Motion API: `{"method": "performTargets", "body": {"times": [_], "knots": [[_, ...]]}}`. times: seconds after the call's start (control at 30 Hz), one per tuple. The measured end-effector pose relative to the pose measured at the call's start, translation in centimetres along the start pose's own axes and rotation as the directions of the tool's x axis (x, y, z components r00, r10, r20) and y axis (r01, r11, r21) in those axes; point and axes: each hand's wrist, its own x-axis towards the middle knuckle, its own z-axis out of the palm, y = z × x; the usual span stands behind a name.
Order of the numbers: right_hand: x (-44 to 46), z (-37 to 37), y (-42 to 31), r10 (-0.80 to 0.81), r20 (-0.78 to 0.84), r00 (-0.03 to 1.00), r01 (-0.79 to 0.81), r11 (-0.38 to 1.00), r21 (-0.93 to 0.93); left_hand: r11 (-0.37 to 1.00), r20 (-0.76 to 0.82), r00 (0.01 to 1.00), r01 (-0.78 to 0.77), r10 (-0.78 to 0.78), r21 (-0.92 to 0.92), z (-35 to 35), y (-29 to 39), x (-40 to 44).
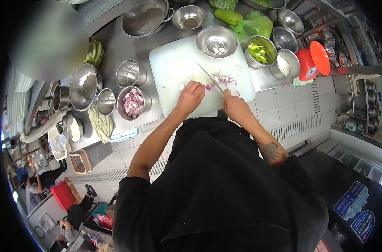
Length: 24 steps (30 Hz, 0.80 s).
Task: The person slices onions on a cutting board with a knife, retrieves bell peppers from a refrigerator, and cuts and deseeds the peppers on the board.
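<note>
My right hand (235, 105) is closed round the handle of a knife (212, 79), whose blade slants up and left over the white cutting board (170, 63). My left hand (191, 97) rests on the board left of the blade with its fingers bent together; what they hold, if anything, is hidden. A small purple onion piece (208, 87) lies by its fingertips. Cut onion (224, 79) is spread just right of the blade. At the board's top edge, a metal bowl (216, 41) holds a few onion pieces.
Left of the board are a metal container of chopped onion (133, 103), an empty-looking metal pot (130, 73) and a colander (84, 87). To the right stand a container of green slices (262, 52) and a red scale (307, 65). Other people (67, 224) are at the lower left.
</note>
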Motion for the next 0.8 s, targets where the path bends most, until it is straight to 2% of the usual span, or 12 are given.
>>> {"method": "performTargets", "body": {"times": [0.13,0.3,0.37,0.53,0.63,0.7,0.77,0.8], "knots": [[-2.1,-1.5,-0.8,-0.028,0.055,0.998,0.033,0.995,-0.097,1.0,0.092,0.996,-0.013,0.016,-0.028,1.2,0.2,-0.8],[-0.5,1.7,0.5,-0.086,0.05,0.995,0.09,0.992,-0.085,0.988,0.167,0.98,-0.124,0.108,0.089,1.6,-0.1,-0.5],[-0.2,1.8,0.8,-0.136,0.031,0.99,0.138,0.987,-0.084,0.991,0.169,0.981,-0.112,0.099,0.066,1.3,-0.1,-0.1],[-0.6,2.8,0.8,-0.083,0.01,0.996,0.084,0.994,-0.069,0.993,0.211,0.972,-0.112,0.101,0.041,1.2,-0.4,-1.0],[-0.5,2.6,1.2,-0.137,-0.011,0.99,0.136,0.987,-0.088,0.994,0.155,0.983,-0.106,0.1,0.036,0.5,0.0,-1.4],[-0.6,1.3,0.7,-0.118,-0.013,0.993,0.118,0.992,-0.035,0.999,-0.036,0.999,-0.022,0.023,0.043,-1.1,-0.6,-0.4],[-1.1,0.9,0.5,-0.09,-0.001,0.996,0.09,0.996,0.021,0.976,-0.027,0.978,0.206,-0.205,0.066,-3.4,-1.2,-0.4],[-1.1,0.7,0.4,-0.104,0.004,0.995,0.104,0.994,0.035,0.979,0.04,0.981,0.188,-0.192,0.083,-4.2,-1.7,-0.6]]}}
